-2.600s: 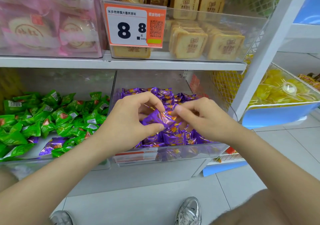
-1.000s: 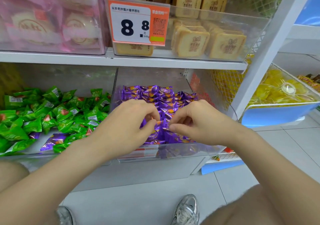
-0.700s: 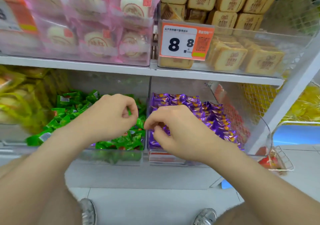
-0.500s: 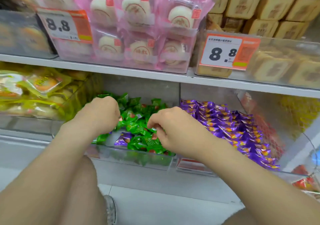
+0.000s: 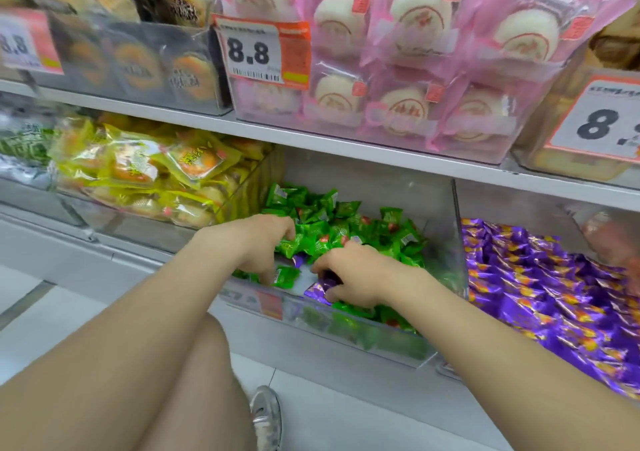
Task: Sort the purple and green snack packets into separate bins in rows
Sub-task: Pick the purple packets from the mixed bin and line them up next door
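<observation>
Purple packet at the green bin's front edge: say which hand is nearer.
Right. The right hand pinches the purple packet; the left hand rests on green packets to its left.

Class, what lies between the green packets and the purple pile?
Head view: a clear bin wall stands between the green packets and the purple pile.

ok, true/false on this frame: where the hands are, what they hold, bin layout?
1. The left hand and right hand are both in the clear plastic bin of green snack packets. True.
2. The right hand holds a green packet. False: it pinches a purple foil packet.
3. The purple snack packets fill the next bin to the right. True.
4. Yellow packs sit directly above the green bin. False: pink-wrapped round buns do.
</observation>
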